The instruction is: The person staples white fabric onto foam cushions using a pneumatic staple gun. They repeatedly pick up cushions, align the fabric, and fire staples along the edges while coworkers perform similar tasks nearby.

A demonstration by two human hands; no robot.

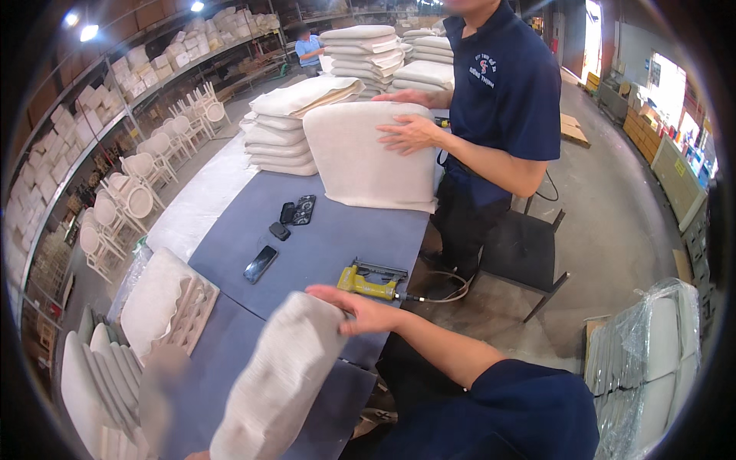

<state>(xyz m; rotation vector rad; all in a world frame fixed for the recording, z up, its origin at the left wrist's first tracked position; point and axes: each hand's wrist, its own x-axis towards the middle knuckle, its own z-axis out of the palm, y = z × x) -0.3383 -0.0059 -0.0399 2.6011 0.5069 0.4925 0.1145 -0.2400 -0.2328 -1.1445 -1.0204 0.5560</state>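
A cream fabric-covered seat cushion [280,376] is tilted up on edge over the near part of the table. Its far upper corner is gripped by my right hand [364,310], fingers over the top and thumb on the near side. Only a sliver of my left hand [198,455] shows at the cushion's lower end, its fingers hidden. Just beyond my right hand lies a yellow pneumatic staple gun [368,284] with an air hose [441,295]. Across the table, a co-worker [498,100] rests both hands on another cream seat cushion [368,157] standing on edge.
Stacked cushions [280,142] stand on the blue-grey table [310,245], near a phone [261,264] and small black items. More cushions [157,303] lie at the left. A black chair [521,249] and plastic-wrapped cushions [644,368] stand right; chair frames [138,169] line the far-left floor.
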